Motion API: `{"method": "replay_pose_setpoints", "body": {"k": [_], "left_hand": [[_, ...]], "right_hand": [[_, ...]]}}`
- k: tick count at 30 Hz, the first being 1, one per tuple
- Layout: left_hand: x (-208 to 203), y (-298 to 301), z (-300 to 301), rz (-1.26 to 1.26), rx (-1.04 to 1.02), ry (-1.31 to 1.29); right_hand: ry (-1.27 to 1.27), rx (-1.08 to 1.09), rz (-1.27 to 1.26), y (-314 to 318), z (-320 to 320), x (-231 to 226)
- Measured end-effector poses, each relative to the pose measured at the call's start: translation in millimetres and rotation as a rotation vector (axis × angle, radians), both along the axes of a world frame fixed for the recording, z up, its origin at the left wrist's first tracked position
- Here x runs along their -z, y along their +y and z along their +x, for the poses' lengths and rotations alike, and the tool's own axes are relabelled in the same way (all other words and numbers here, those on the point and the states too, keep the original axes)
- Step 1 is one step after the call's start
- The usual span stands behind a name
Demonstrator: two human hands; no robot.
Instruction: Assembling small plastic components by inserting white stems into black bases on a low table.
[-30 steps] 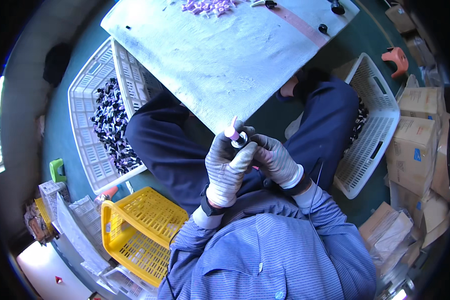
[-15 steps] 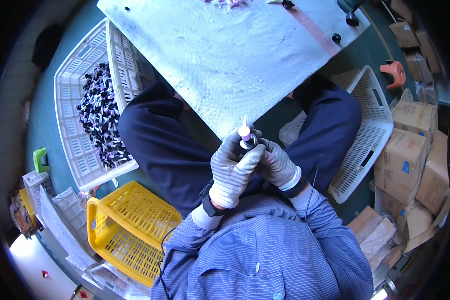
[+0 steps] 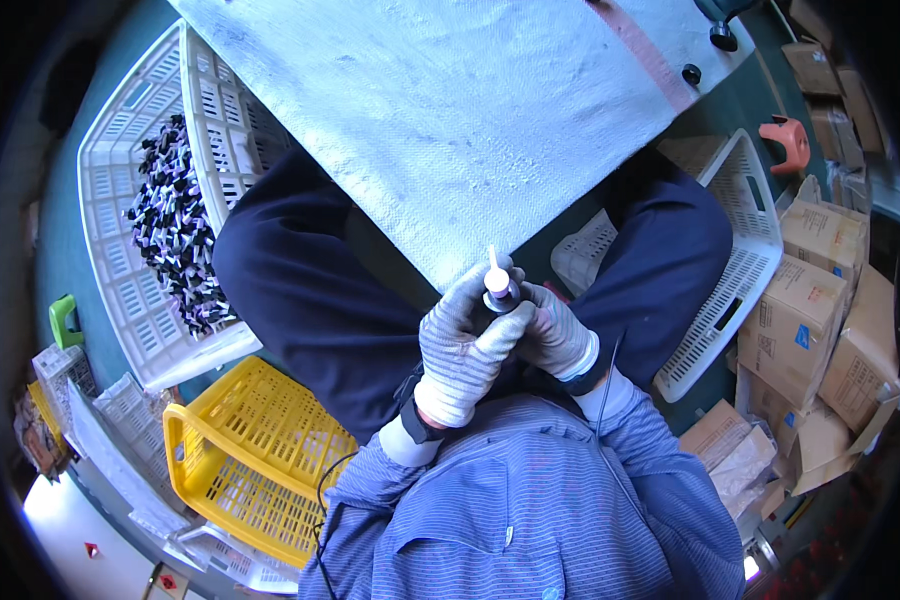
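Both my hands wear pale striped knit gloves and meet just off the near corner of the white-covered table (image 3: 420, 130). A small part (image 3: 497, 284), black at its lower end with a pale lilac collar and a thin white tip pointing up, is pinched between them. My left hand (image 3: 460, 350) has its thumb and fingers closed round the black end. My right hand (image 3: 560, 335) closes on the same end from the other side, its fingertips partly hidden behind the left thumb. Many similar black and lilac parts (image 3: 175, 230) lie heaped in a white crate (image 3: 108, 235) at the left.
A yellow basket (image 3: 255, 470) lies at lower left, near a green plastic piece (image 3: 63, 322). Another white crate (image 3: 715, 280) leans beyond my right knee. Cardboard boxes (image 3: 792, 320) pile up at far right, below an orange stool (image 3: 785, 145). Black round pieces (image 3: 691, 74) stand on the table's right side.
The view has shifted, so the small lilac pieces at the table's far side have left the picture. Both hands keep hold of the part, its white tip still upward.
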State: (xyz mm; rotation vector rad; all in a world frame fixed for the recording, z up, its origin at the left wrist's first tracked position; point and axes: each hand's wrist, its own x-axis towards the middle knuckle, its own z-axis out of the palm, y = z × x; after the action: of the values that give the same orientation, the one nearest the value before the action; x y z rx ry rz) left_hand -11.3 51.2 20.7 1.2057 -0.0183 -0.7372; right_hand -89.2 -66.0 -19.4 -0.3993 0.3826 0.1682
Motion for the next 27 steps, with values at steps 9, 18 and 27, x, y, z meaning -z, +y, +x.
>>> {"method": "replay_pose_setpoints", "body": {"k": [9,18,27], "left_hand": [[7.2,-2.0,5.5,0.046,0.066,0.016],[10.5,-10.1,-1.3,0.053,-0.010,0.002],[5.2,-9.0,-5.7,0.068,-0.020,-0.015]], "right_hand": [[0.071,-0.102,0.055,-7.0,0.2,12.4],[0.018,-0.159,0.234,-9.3,-8.1,34.8],[-0.027,-0.085,0.171,-6.1,-7.7,23.7]]}}
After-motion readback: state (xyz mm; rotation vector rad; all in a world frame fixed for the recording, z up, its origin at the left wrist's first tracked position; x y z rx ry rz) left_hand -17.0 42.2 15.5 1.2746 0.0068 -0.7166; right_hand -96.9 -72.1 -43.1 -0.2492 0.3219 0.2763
